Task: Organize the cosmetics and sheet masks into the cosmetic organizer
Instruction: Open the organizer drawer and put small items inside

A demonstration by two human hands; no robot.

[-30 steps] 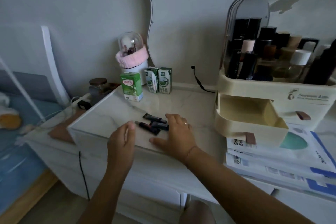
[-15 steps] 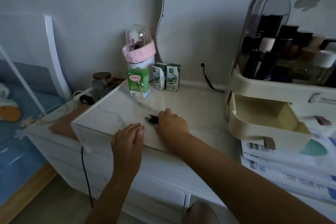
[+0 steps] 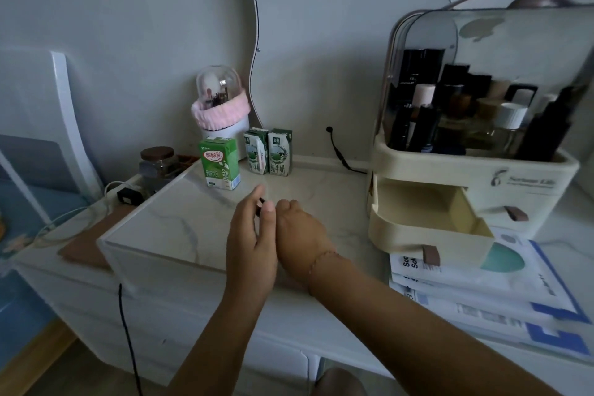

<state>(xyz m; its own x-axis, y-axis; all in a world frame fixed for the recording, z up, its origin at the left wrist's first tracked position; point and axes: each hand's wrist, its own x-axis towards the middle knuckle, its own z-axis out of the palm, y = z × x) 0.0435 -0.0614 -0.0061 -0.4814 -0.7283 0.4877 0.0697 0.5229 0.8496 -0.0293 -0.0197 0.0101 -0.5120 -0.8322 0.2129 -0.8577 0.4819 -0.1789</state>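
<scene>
My left hand point(image 3: 252, 235) and my right hand point(image 3: 300, 236) meet over the marble table top point(image 3: 180, 222). A small dark cosmetic tube end point(image 3: 262, 200) shows between my left thumb and fingers. My right hand is curled shut; what it holds is hidden, and no tubes lie on the table. The cream cosmetic organizer point(image 3: 533, 185) stands at the right, with several dark bottles under its clear lid. Its upper drawer point(image 3: 427, 236) is pulled out and looks bare inside. Sheet masks point(image 3: 482, 286) lie stacked in front of it, partly under the drawer.
Three milk cartons point(image 3: 220, 164) stand at the back of the table top, before a domed brush holder with a pink band point(image 3: 220, 112). A jar point(image 3: 157, 164), a plug and white cables lie at the left. A black cable point(image 3: 337, 151) hangs near the mirror.
The dark tubes that lay on the table are gone from it. My right hand closed over them and lifted, and my left hand rose and came against it.
</scene>
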